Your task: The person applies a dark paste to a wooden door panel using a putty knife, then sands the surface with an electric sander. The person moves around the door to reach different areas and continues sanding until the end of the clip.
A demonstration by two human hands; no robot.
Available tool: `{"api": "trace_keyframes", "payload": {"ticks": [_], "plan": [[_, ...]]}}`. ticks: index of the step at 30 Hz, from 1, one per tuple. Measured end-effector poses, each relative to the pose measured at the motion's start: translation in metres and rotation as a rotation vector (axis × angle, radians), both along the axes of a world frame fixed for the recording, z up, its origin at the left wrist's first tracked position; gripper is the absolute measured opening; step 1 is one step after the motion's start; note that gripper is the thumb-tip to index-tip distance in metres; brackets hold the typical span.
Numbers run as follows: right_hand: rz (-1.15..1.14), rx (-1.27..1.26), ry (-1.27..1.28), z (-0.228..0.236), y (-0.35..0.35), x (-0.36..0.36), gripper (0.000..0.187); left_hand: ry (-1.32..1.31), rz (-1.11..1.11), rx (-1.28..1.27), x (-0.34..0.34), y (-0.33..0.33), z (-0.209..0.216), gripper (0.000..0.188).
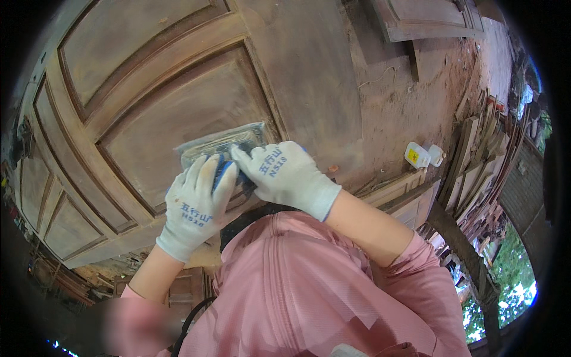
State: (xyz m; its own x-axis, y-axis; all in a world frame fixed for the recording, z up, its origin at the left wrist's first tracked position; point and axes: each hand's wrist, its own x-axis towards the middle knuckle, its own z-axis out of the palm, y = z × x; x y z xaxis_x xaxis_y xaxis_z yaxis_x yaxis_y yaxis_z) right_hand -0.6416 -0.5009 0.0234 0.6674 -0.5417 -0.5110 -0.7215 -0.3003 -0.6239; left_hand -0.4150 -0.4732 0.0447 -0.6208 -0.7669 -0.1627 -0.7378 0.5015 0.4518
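Observation:
A large brown wooden panelled door lies in front of me, its raised panels framed by grooved mouldings and its surface pale with dust or a thin coat. On one panel rests a flat, rectangular, grey tool that looks like a sander, with a pale edge around its plate. My left hand, in a white glove with blue print, is closed on its near left side. My right hand, gloved alike, is closed on its right side, fingertips on top. Both hands hide the tool's near part.
To the right, a white plastic jug with a yellow label stands by another pale container on the dirt floor. Beyond lie stacked wooden strips. Another panelled wooden piece is at the far right; a thin cord lies nearby.

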Motion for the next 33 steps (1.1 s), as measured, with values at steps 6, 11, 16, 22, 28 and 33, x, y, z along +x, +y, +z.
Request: {"api": "trace_keyframes", "payload": {"ticks": [6,11,16,22,28,33], "plan": [[-0.082,-0.09,-0.046,-0.006,0.008,0.0,0.06,-0.062,-0.034,0.043,0.0,-0.012,0.007,0.083],[-0.063,-0.071,-0.057,-0.007,0.009,0.014,0.064,-0.107,-0.071,0.067,0.015,-0.015,0.013,0.082],[-0.103,-0.084,-0.015,-0.005,0.017,-0.009,0.06,-0.017,-0.099,0.035,-0.01,-0.01,0.002,0.081],[-0.089,-0.302,-0.064,-0.011,0.023,0.019,0.055,-0.085,-0.091,0.03,0.016,-0.016,0.008,0.08],[-0.173,-0.238,-0.039,-0.004,0.033,-0.014,0.052,-0.037,-0.179,0.058,-0.011,-0.02,0.001,0.077],[-0.153,-0.314,0.107,0.002,0.05,0.004,0.057,-0.052,-0.231,0.032,-0.002,-0.023,0.006,0.064]]}}
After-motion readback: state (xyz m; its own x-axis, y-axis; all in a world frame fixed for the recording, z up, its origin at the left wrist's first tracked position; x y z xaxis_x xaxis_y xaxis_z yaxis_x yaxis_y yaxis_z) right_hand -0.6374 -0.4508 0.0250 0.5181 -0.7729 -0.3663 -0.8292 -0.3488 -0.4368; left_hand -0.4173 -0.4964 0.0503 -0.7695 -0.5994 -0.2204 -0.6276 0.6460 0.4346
